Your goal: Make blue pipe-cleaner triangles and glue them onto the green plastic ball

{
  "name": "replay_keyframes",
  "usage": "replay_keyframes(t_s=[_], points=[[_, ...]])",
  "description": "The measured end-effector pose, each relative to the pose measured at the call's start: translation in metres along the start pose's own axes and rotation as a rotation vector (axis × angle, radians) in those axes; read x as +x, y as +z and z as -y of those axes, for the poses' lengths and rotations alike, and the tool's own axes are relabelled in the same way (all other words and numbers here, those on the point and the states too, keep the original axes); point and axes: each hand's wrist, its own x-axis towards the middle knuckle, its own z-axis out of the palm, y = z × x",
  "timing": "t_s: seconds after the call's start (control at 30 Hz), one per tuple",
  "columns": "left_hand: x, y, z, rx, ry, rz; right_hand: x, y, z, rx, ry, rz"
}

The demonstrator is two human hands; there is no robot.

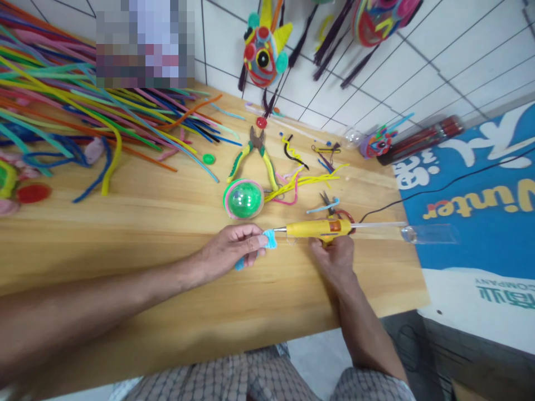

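Note:
Over the front of the table, my left hand (240,248) pinches a small coiled piece of light-blue pipe cleaner (271,239) between thumb and fingers. More of the blue shows below the fingers. My right hand (336,259) is wrapped round the handle of a yellow hot glue gun (313,228), whose metal nozzle points left and meets the blue piece or nearly so. A clear glue stick (378,225) sticks out of the gun's back. Just beyond my left hand lies a green and clear plastic dome (244,199) with a pink rim.
Green-and-yellow pliers (253,156), scissors (328,205) and yellow pipe cleaners (309,182) lie behind the glue gun. Many coloured pipe cleaners (83,106) heap at the left. Colourful tasselled ornaments (264,55) hang along the tiled wall. A black cord (438,181) crosses the blue printed sheet (480,217).

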Motion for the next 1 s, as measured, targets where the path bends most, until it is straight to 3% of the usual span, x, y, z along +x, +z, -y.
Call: replay_keyframes(t_s=[0.33, 0.57, 1.0], points=[[0.0, 0.0, 0.002, -0.012, 0.002, -0.013, -0.005, 0.005, -0.011, 0.083, -0.002, 0.038], [0.001, 0.001, -0.001, -0.051, 0.002, -0.013, -0.005, -0.004, -0.007, 0.082, 0.061, 0.036], [0.004, 0.0, 0.011, -0.213, 0.032, -0.052, -0.004, -0.004, -0.012, 0.107, -0.051, 0.074]])
